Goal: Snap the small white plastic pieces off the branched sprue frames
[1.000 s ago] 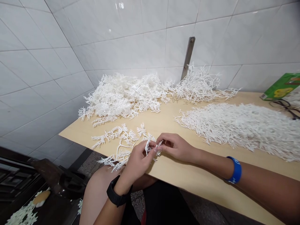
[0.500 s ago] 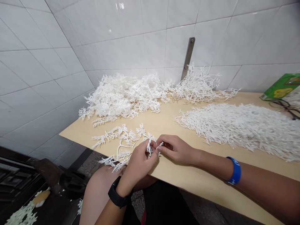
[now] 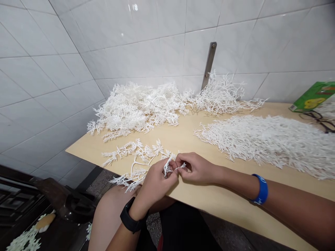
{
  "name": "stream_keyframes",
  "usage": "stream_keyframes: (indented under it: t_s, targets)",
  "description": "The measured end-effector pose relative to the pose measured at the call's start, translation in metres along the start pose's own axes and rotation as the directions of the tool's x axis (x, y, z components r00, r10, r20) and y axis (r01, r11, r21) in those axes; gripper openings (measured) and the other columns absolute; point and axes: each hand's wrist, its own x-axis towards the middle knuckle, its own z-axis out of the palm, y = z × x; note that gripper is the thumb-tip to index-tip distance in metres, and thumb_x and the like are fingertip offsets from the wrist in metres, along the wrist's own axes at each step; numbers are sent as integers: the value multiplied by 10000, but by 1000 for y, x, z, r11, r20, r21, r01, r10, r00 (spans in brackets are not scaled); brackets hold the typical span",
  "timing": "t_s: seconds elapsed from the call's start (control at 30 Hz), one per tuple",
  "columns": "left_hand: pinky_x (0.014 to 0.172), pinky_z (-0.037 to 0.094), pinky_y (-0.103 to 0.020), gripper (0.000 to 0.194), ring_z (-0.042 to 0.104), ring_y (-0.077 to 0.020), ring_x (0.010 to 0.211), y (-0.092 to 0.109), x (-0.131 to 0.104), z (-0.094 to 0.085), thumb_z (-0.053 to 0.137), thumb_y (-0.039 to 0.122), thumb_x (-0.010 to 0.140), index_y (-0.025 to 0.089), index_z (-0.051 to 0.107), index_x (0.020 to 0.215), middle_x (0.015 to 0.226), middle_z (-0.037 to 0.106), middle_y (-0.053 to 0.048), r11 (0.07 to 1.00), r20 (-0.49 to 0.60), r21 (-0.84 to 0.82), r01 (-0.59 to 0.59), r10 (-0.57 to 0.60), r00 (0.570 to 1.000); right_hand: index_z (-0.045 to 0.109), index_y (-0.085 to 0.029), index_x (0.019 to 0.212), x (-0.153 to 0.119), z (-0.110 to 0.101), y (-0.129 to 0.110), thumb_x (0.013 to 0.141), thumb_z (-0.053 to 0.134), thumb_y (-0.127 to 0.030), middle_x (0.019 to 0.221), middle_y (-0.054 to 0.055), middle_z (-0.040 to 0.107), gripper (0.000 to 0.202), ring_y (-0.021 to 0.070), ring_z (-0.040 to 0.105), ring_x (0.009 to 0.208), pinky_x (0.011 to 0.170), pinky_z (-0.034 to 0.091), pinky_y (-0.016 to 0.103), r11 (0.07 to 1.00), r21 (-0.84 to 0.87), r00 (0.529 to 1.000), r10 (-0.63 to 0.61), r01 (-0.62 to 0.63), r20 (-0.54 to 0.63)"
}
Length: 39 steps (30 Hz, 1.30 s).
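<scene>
My left hand (image 3: 160, 179) is closed on a white plastic branch (image 3: 167, 169) close to the table's front edge. Fingertip to fingertip with it, my right hand (image 3: 197, 168) pinches a small white sprig (image 3: 181, 166). Whether the sprig is still joined to the branch is hidden by the fingers. To the left of my hands, branched white stems (image 3: 138, 153) lie on the wooden table (image 3: 188, 129), and a few tips hang over its front edge.
Behind lies a tall heap of white branches (image 3: 136, 108), with bare stems (image 3: 220, 94) beside it. A flat pile of small white sprigs (image 3: 269, 143) covers the right side. Glasses (image 3: 318, 118) and a green box (image 3: 312, 97) are at the far right. A metal bracket (image 3: 209, 64) is on the tiled wall.
The fingers of my right hand have shifted slightly, and the sprig's tips now point further right above the thumb. My left hand stays nearly in place.
</scene>
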Motion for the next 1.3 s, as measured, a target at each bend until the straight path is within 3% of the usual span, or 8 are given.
stream_keyframes:
  t_s: [0.17, 0.33, 0.73, 0.87, 1.03, 1.13, 1.3]
  targets:
    - [606, 415, -187, 149, 558, -115, 683, 1, -2, 0, 547, 280, 894, 177, 618, 813, 766, 651, 12, 994, 71, -92, 61, -55, 996, 489, -188, 736, -2, -1, -1, 736, 552, -116, 650, -44, 502, 95, 88, 421, 551, 535, 326, 207, 995, -84, 998, -55, 53, -20]
    - [645, 465, -188, 161, 585, -133, 757, -1, -2, 0, 567, 336, 902, 180, 605, 887, 834, 647, -2, 987, 17, -142, 71, -69, 997, 540, -182, 803, -3, -2, -2, 844, 525, -181, 674, -25, 541, 43, 103, 461, 577, 572, 350, 224, 989, -119, 995, -93, 90, -25]
    - [657, 497, -214, 176, 639, -169, 796, -6, 0, 2, 609, 322, 858, 160, 674, 848, 832, 702, -29, 986, -68, -146, 79, -90, 994, 561, -167, 807, -3, -5, 2, 972, 450, -253, 733, 25, 589, 217, 138, 524, 653, 639, 392, 258, 975, -129, 983, -180, 181, 18]
    - [743, 509, -255, 165, 677, -188, 811, -6, 1, 1, 627, 298, 842, 157, 713, 833, 822, 740, -31, 991, -115, -124, 46, -61, 992, 583, -167, 832, -3, -5, 4, 989, 457, -302, 742, 26, 595, 242, 140, 536, 660, 641, 398, 259, 985, -64, 987, -162, 163, 20]
    - [728, 520, -252, 175, 693, -193, 805, -7, 1, 2, 645, 303, 826, 157, 740, 834, 832, 765, -37, 980, -112, -186, 64, -86, 990, 600, -156, 793, -1, -7, 5, 987, 475, -325, 705, 12, 566, 286, 128, 514, 647, 634, 387, 253, 986, 38, 986, -164, 164, -10]
    - [711, 516, -245, 162, 687, -184, 775, -5, 0, 2, 649, 290, 819, 155, 739, 822, 812, 761, -37, 966, -91, -247, 74, -99, 991, 597, -147, 766, 0, -8, 4, 988, 477, -398, 698, 17, 565, 356, 130, 518, 657, 644, 407, 260, 965, 239, 992, -119, 109, 31]
    - [664, 478, -236, 174, 627, -154, 696, -7, 1, -6, 654, 314, 820, 150, 713, 816, 730, 701, -22, 946, -39, -314, 77, -94, 995, 585, -137, 777, 1, -10, 2, 945, 550, -493, 702, 21, 561, 395, 133, 534, 649, 635, 448, 280, 817, 576, 994, -58, -8, 95]
